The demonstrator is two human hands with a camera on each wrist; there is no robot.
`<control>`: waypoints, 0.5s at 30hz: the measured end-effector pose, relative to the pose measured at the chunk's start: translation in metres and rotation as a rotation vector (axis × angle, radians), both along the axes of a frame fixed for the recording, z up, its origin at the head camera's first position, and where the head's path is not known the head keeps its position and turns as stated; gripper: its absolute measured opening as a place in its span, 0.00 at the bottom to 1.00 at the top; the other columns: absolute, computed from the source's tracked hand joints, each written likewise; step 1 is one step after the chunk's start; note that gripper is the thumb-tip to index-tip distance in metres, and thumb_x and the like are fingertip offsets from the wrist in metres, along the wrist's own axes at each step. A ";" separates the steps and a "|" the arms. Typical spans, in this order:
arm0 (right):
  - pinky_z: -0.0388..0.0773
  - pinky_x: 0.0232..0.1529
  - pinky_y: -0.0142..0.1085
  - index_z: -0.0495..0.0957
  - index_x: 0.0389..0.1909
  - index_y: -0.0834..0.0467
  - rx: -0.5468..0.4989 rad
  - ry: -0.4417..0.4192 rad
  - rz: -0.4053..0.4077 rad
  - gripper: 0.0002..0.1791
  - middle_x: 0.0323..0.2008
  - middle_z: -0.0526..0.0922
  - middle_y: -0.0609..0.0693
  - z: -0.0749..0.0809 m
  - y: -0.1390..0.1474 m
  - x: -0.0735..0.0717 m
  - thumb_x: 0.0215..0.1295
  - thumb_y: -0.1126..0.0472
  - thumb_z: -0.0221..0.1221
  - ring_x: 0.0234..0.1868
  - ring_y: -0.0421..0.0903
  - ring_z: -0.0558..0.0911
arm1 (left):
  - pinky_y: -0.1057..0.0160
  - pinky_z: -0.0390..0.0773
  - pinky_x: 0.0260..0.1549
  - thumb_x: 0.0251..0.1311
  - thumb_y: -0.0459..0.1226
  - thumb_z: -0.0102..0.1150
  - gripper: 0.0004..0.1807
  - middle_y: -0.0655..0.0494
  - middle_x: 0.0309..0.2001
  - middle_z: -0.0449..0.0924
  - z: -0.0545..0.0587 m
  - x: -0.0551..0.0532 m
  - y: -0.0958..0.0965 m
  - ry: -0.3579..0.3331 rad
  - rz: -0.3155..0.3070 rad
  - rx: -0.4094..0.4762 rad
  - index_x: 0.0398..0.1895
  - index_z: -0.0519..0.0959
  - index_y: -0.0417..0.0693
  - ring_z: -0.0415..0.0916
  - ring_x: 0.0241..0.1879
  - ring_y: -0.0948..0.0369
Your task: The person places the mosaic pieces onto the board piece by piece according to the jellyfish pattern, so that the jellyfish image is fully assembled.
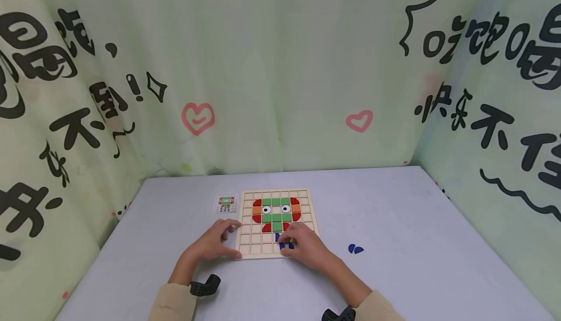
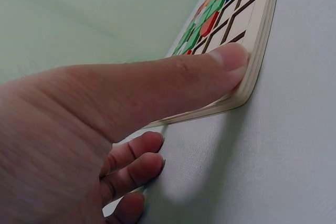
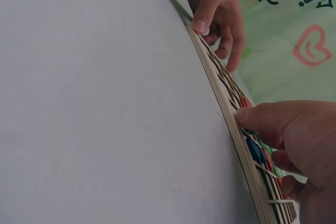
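Observation:
A wooden grid board point(image 1: 256, 250) lies on the table, filled partly with red, green, orange and blue pieces and two eye pieces point(image 1: 286, 209). At its left side is my left hand point(image 1: 210, 243), thumb straight against the near left corner, index finger touching the left edge; the other fingers point(image 2: 144, 163) bend loosely beneath. My right hand point(image 1: 307, 245) is over the board's lower right part. Its thumb and index fingertips close around a small blue piece point(image 1: 282, 246) in the grid; the exact contact is partly hidden. Another blue piece point(image 3: 255, 150) shows near these fingers.
Two loose blue pieces point(image 1: 356, 249) lie on the table right of the board. A small pattern card point(image 1: 226, 203) with a coloured figure lies by the board's upper left. Printed curtains point(image 1: 280, 92) stand behind and beside the white table point(image 1: 394, 204).

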State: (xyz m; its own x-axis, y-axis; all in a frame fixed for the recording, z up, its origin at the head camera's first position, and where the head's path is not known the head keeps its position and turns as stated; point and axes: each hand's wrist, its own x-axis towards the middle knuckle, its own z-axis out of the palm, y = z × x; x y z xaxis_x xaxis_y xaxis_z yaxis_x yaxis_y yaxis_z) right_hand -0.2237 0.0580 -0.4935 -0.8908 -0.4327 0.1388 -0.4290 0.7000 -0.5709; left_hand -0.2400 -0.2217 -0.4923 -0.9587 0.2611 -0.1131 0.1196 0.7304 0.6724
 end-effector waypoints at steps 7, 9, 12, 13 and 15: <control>0.77 0.42 0.30 0.86 0.39 0.50 0.006 0.028 0.033 0.10 0.35 0.79 0.41 -0.002 -0.004 -0.002 0.55 0.56 0.68 0.41 0.37 0.72 | 0.63 0.68 0.37 0.35 0.43 0.81 0.41 0.57 0.45 0.69 -0.001 0.001 -0.001 0.003 0.001 0.010 0.59 0.73 0.55 0.64 0.42 0.60; 0.78 0.42 0.30 0.86 0.39 0.50 0.007 0.019 0.034 0.10 0.35 0.79 0.40 -0.002 -0.004 -0.003 0.55 0.56 0.68 0.41 0.37 0.72 | 0.63 0.68 0.37 0.36 0.43 0.81 0.41 0.57 0.45 0.69 0.000 0.001 -0.001 -0.001 0.005 0.009 0.59 0.73 0.55 0.64 0.42 0.60; 0.78 0.41 0.30 0.86 0.39 0.50 -0.013 -0.006 0.025 0.09 0.35 0.79 0.40 -0.001 -0.003 -0.003 0.55 0.56 0.68 0.41 0.38 0.73 | 0.63 0.68 0.37 0.36 0.43 0.81 0.41 0.58 0.45 0.69 0.000 0.002 -0.001 -0.003 0.010 0.006 0.58 0.73 0.56 0.64 0.42 0.60; 0.78 0.41 0.30 0.86 0.39 0.50 -0.020 -0.012 0.018 0.09 0.35 0.79 0.40 0.000 -0.002 -0.003 0.55 0.57 0.68 0.41 0.38 0.73 | 0.63 0.68 0.37 0.36 0.43 0.81 0.41 0.58 0.45 0.69 0.001 0.002 0.000 -0.004 0.011 0.007 0.58 0.73 0.56 0.64 0.42 0.60; 0.78 0.40 0.31 0.86 0.38 0.50 -0.034 -0.015 0.010 0.09 0.34 0.79 0.41 0.002 0.001 -0.003 0.55 0.57 0.68 0.41 0.39 0.73 | 0.63 0.68 0.37 0.36 0.43 0.81 0.41 0.57 0.45 0.69 0.001 0.002 0.000 -0.004 0.012 0.007 0.58 0.73 0.56 0.64 0.42 0.60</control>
State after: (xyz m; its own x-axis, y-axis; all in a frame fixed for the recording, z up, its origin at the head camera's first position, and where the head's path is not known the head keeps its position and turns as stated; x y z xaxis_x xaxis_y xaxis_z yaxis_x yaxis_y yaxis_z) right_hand -0.2264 0.0592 -0.4917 -0.8884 -0.4370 0.1404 -0.4273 0.6756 -0.6009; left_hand -0.2379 -0.2220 -0.4909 -0.9614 0.2502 -0.1148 0.1082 0.7269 0.6782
